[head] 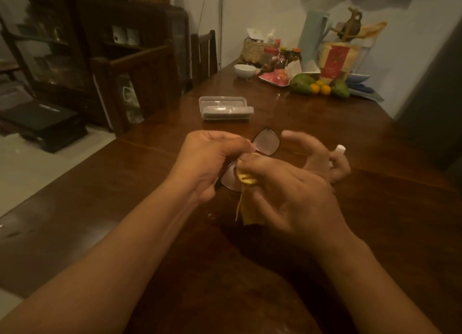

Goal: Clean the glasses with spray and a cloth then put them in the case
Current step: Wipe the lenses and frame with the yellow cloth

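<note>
The right hand [287, 191] pinches a yellow cloth [246, 178] against the near lens of the glasses [266, 142], which the left hand [210, 161] grips by the frame. The open clear case [225, 108] lies straight beyond, lengthwise across the table [325, 123], nearer the left hand.

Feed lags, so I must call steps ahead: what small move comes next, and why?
Probably slide the cloth across to the far lens. The right hand pinches it against the near lens, the left hand grips the glasses, and the far lens shows bare. The case lies open beyond, for afterwards.
</note>
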